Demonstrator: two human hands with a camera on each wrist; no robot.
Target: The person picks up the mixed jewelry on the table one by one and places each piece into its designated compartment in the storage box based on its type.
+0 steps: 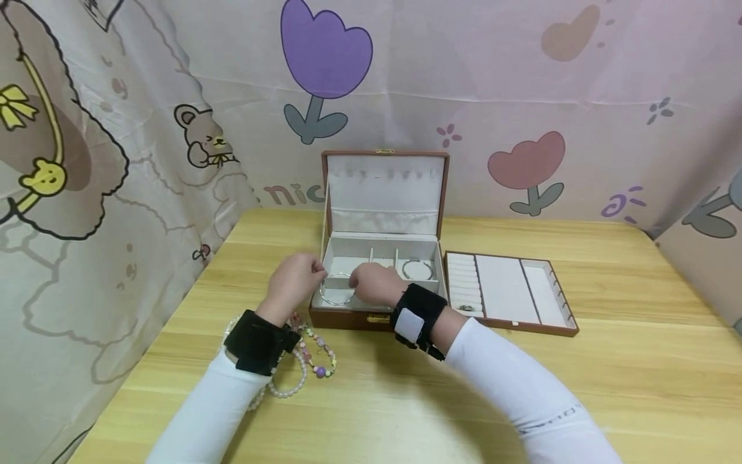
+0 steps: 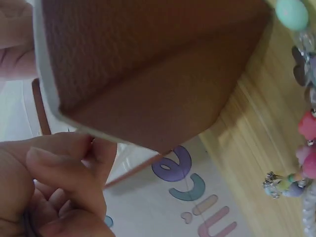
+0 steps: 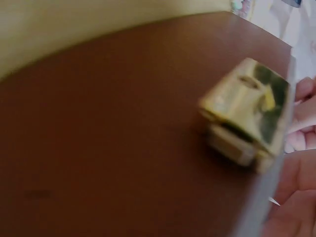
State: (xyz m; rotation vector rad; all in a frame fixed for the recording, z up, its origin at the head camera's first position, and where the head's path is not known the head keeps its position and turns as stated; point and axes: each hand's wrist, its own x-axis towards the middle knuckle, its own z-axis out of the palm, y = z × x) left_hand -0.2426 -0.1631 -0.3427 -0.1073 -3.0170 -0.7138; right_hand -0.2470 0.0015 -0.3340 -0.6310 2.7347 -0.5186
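Cropped white sleeves [image 1: 522,380], silver bangle [image 1: 335,304] partly behind right hand [image 1: 378,284]

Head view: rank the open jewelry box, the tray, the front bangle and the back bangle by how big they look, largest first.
1. Jewelry box
2. Tray
3. Front bangle and back bangle, unranked: both clearly smaller, but they look much alike, and the front one sits nearer the camera.

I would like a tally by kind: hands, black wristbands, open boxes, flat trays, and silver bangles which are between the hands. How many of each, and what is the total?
Hands: 2 (left hand, right hand)
Black wristbands: 2
Open box: 1
Flat tray: 1
Silver bangle between the hands: 1
Total: 7
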